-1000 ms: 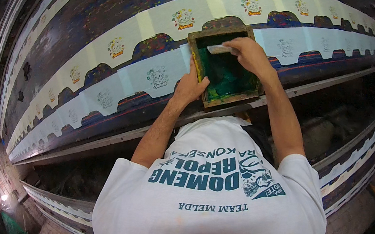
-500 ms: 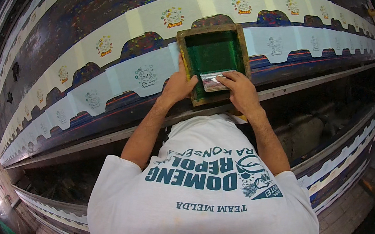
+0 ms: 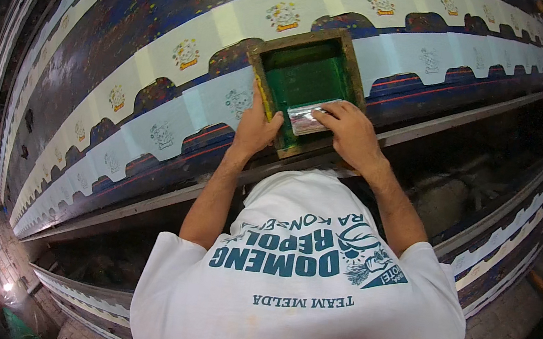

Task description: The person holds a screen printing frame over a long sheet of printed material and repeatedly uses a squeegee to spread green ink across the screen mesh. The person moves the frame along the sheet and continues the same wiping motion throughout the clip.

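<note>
Head view: left hand [image 3: 257,127] tight on wooden frame [image 3: 354,74], right hand [image 3: 353,132] palm-down around silvery squeegee [image 3: 302,120].

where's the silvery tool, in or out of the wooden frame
In: the silvery tool is within the walls of the wooden frame, near the person's end, gripped by the right hand.

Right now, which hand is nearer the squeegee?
Right. The right hand holds the squeegee inside the frame; the left hand is apart from it, off to its left, gripping the frame's left side.
</note>
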`<state>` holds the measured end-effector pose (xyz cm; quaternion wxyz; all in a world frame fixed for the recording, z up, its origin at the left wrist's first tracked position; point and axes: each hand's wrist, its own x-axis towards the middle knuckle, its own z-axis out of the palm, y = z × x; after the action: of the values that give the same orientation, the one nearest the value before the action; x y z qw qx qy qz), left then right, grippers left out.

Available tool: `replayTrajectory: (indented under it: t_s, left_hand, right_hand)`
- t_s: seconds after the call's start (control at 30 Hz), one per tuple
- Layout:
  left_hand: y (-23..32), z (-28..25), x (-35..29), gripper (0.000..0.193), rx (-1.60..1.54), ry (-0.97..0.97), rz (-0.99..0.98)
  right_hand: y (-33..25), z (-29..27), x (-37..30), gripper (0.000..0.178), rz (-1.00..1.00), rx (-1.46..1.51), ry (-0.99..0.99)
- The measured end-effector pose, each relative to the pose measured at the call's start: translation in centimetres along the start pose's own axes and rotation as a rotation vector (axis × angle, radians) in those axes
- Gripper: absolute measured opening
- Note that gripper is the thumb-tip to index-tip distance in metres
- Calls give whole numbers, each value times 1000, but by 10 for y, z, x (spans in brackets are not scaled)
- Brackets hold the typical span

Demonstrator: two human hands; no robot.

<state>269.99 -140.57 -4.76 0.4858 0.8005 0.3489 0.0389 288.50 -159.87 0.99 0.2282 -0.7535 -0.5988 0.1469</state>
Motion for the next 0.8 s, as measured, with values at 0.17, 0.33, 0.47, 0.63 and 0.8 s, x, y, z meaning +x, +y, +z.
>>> replayTrajectory:
  t_s: [0.17, 0.33, 0.47, 0.63, 0.8]
  left_hand:
    - [36, 55, 30, 107, 46, -32, -56]
    - [26, 75, 44, 106, -14, 20, 35]
    - [8, 84, 44, 106, -31, 47, 17]
    - [2, 90, 48, 107, 23, 107, 94]
    - [11, 85, 45, 105, -5, 42, -76]
  right_hand:
    - [59, -25, -21, 55, 36, -13, -11]
    - [79, -28, -30, 55, 29, 30, -38]
    - [87, -29, -30, 56, -10, 38, -42]
    - [94, -31, -28, 56, -65, 32, -68]
    - [96, -47, -17, 51, -25, 109, -196]
